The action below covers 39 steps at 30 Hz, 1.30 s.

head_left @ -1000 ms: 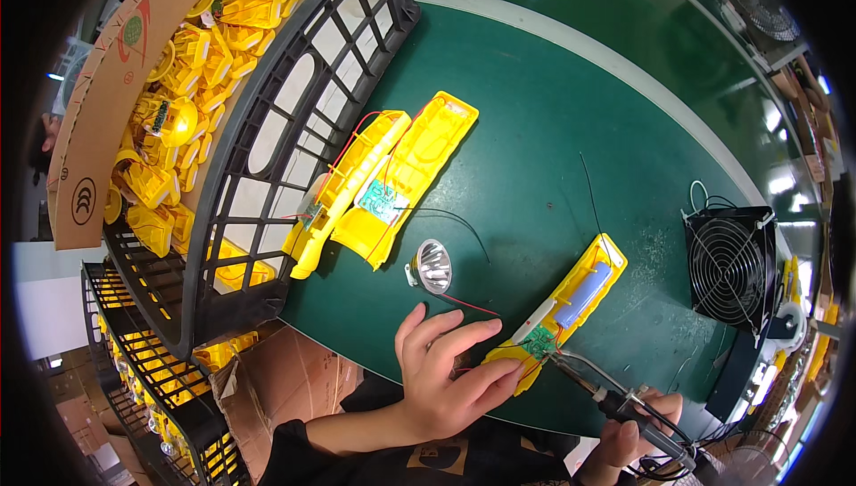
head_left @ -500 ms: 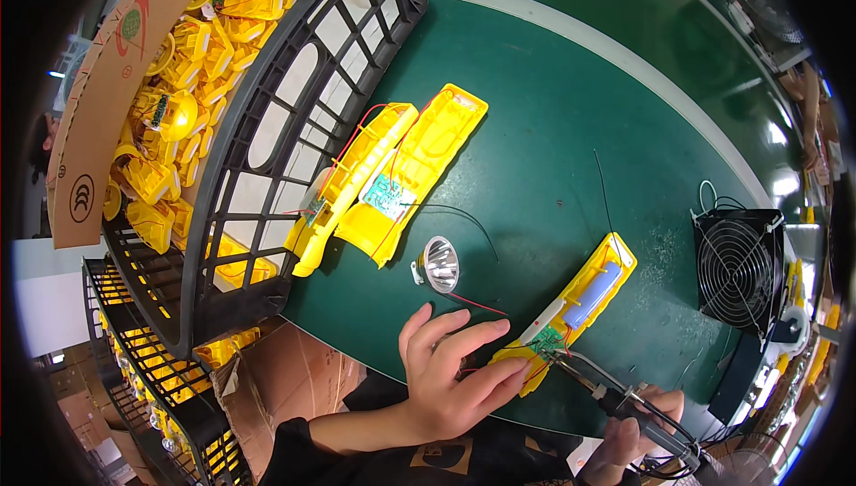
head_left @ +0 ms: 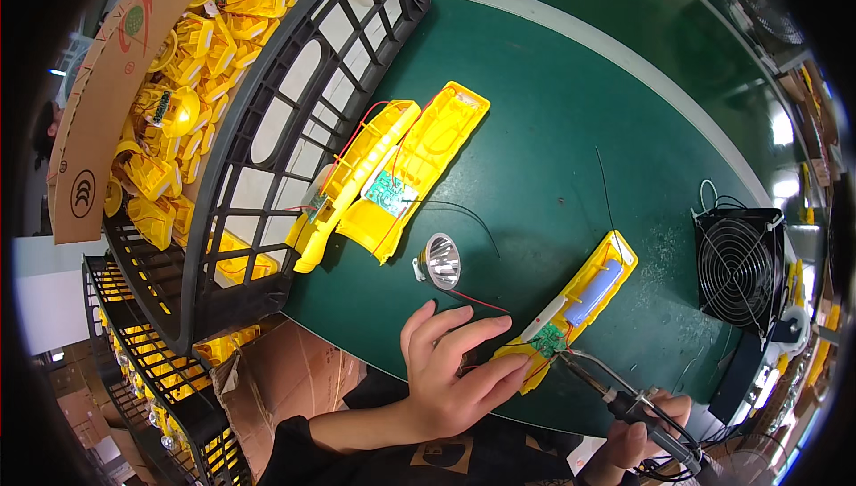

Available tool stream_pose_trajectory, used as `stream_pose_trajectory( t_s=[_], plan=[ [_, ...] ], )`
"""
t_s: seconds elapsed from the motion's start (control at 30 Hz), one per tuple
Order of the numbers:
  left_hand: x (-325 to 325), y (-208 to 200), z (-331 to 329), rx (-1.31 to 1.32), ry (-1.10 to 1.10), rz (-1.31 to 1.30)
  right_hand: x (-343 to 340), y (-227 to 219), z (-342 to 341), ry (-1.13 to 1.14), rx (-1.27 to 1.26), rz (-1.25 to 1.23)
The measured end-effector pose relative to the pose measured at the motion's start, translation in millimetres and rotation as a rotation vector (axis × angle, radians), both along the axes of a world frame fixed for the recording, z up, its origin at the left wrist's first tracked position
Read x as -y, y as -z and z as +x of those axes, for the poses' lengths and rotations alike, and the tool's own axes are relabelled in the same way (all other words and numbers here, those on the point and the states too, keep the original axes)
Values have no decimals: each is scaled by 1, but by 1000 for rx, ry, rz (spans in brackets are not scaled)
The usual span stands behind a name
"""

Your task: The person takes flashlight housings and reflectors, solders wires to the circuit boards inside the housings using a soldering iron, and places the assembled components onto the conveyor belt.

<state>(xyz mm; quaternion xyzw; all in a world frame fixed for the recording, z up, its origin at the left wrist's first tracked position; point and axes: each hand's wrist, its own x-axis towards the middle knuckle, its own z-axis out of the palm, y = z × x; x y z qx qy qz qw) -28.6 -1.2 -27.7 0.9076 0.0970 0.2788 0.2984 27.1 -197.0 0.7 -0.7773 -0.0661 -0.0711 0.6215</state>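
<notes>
A yellow flashlight housing half [head_left: 615,254] lies at the right, with a blue cylindrical battery [head_left: 592,297] and a green circuit board [head_left: 547,340] in it. My left hand [head_left: 450,388] has its index finger and thumb closed at the near end of this housing, the other fingers spread above the table. In my right hand [head_left: 624,447] is a soldering iron [head_left: 629,407] with a curved metal tube along it; its tip is at or just beside the board's right edge. A silver reflector [head_left: 442,261] sits left of the housing, its red wire running toward my left fingers.
Two more yellow housing parts [head_left: 437,152] with boards and wires lie farther back on the green table [head_left: 544,120]. A black crate [head_left: 201,263] and a carton [head_left: 94,143] of yellow parts stand left. A black fan [head_left: 736,263] is at the right.
My right hand and the soldering iron have shifted slightly to the right. The left hand stays almost in place at the housing.
</notes>
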Motion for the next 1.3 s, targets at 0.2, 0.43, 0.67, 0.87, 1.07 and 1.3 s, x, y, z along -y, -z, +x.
stream_pose_trajectory(
  t_s=[0.2,0.43,0.67,0.87,1.07,1.3],
  plan=[
    [0,1,0,-1,10,-21,1,-3,2,21,-42,58],
    [-1,-1,0,-12,33,-24,5,5,1,40,-10,171],
    [0,1,1,-4,45,-19,0,-3,-4,14,-84,133],
    [0,-1,2,-18,47,-16,1,2,-4,-27,-38,63],
    [0,0,1,-23,52,-28,13,1,-8,-160,15,-25],
    [0,0,1,-13,55,-61,13,-5,12,-436,242,-182]
  ],
)
